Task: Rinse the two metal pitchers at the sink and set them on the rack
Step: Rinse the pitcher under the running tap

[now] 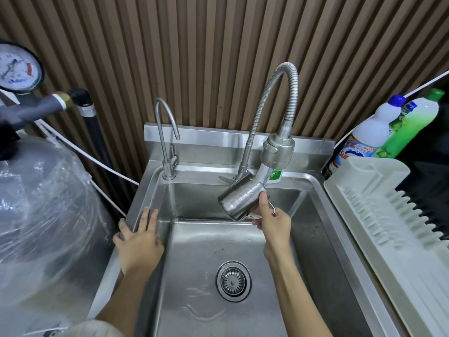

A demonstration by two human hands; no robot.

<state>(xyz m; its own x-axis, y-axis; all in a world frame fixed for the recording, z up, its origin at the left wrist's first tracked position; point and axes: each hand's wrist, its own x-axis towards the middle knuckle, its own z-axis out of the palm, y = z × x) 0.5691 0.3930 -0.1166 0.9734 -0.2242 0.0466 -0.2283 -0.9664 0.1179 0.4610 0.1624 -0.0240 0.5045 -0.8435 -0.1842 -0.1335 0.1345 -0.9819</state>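
Observation:
My right hand (273,221) grips a metal pitcher (239,199) by its handle, thumb pressed along its side. The pitcher is tilted, mouth up toward the flexible spray tap (277,148), and water runs from the tap head into it. It hangs over the steel sink (155,190). My left hand (139,235) rests flat on the sink's left rim, fingers straight. A white plastic dish rack (379,215) stands to the right of the sink and holds nothing that I can see. Only one pitcher is in view.
A thin gooseneck tap (166,139) rises at the sink's back left. The drain strainer (233,280) sits in the wet basin. Two cleaner bottles (379,132) stand behind the rack. A plastic-wrapped tank (41,215) with a pressure gauge (18,68) fills the left side.

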